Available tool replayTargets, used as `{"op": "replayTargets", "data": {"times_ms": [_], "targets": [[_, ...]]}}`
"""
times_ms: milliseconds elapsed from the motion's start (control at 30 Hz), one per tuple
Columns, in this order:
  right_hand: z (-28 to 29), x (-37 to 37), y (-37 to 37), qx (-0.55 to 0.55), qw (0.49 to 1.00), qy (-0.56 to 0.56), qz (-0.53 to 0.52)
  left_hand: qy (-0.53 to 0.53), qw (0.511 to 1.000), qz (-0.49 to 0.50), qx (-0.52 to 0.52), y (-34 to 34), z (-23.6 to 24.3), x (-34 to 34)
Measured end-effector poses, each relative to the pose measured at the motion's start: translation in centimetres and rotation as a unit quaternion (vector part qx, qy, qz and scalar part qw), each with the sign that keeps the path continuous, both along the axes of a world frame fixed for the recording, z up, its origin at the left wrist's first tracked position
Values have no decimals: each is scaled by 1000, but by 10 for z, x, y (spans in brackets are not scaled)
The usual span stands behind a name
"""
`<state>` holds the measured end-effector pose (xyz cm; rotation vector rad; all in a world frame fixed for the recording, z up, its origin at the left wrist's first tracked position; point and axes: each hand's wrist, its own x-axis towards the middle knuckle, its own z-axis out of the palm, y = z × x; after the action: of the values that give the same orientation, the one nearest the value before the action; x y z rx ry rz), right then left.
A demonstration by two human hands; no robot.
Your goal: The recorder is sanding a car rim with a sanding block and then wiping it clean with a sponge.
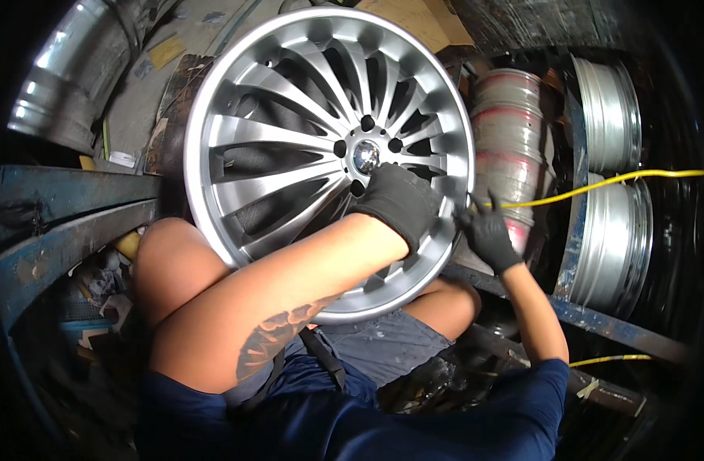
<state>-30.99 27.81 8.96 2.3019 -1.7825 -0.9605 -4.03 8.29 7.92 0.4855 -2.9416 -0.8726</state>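
A large silver multi-spoke alloy wheel rim stands tilted on my lap, face toward me, with a chrome centre cap. My left hand, in a black glove, lies across the spokes just below the cap and grips the rim's right side. My right hand, also in a black glove, is closed around the end of a thin yellow hose at the rim's right edge. What sits at the hose tip is hidden by the fingers.
A stack of worn silver rims stands right behind the wheel. More bare rims rest on a blue metal rack at the right. A blue steel beam runs along the left, a shiny duct above it.
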Motion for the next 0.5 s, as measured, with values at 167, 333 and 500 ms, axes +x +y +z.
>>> {"op": "replayTargets", "data": {"times_ms": [167, 333, 500], "targets": [[12, -2, -3, 111, 987, -116, 25, -50, 997, -52, -12, -15, 15, 0], [-4, 12, -27, 153, 981, -107, -47, -28, 999, -19, -14, -18, 9, 1], [4, 5, -50, 145, 986, -61, -49, -44, 999, -18, 9, -22, 14, -3]]}}
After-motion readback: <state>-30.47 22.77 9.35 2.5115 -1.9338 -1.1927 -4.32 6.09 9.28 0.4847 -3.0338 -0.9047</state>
